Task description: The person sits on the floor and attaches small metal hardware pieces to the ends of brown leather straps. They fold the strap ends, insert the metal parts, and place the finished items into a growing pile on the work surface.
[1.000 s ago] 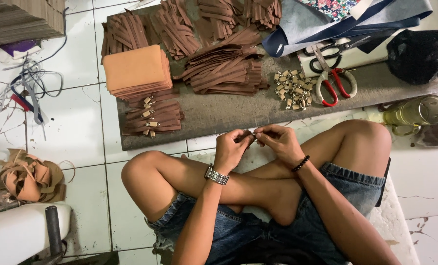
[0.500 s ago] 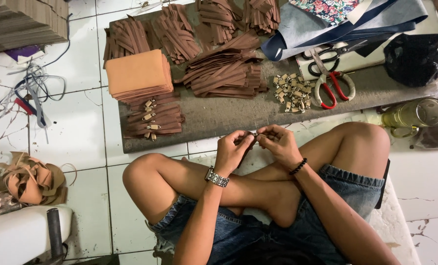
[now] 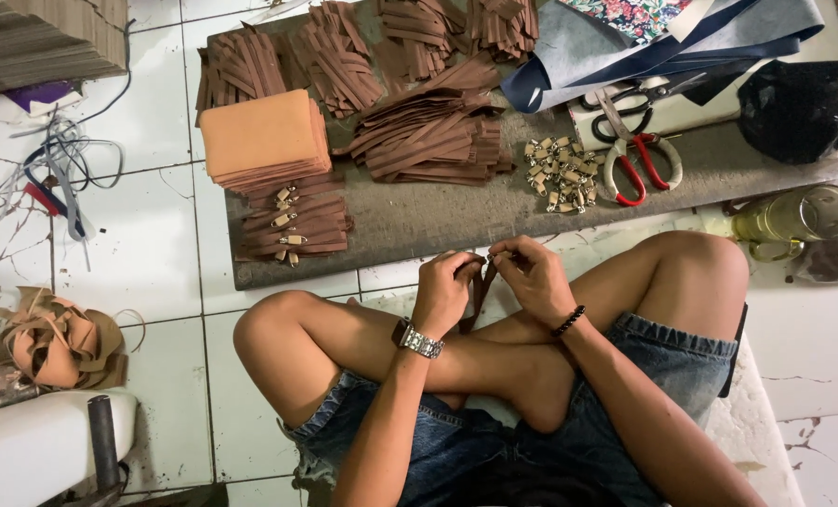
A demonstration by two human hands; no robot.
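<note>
I sit cross-legged on a tiled floor. My left hand (image 3: pixel 445 291), with a metal wristwatch, and my right hand (image 3: pixel 532 272), with a dark bead bracelet, meet above my shins. Both pinch one brown strap (image 3: pixel 476 299) that hangs down between them; a small metal piece shows at its top. Ahead lies a grey board (image 3: pixel 438 221) with piles of brown straps (image 3: pixel 433 141), a stack of tan pieces (image 3: pixel 264 139), finished straps with metal clips (image 3: pixel 292 225) and a heap of small metal clips (image 3: pixel 560 174).
Scissors with red handles (image 3: pixel 637 160) and black-handled scissors (image 3: pixel 616 99) lie on the board's right. Blue and floral fabric (image 3: pixel 644 38), a black bag (image 3: pixel 799 108), a jar (image 3: pixel 799 218), cables (image 3: pixel 48 174) and leather scraps (image 3: pixel 58 338) surround me.
My hands stay together on the strap with small finger movements. The view has shifted slightly.
</note>
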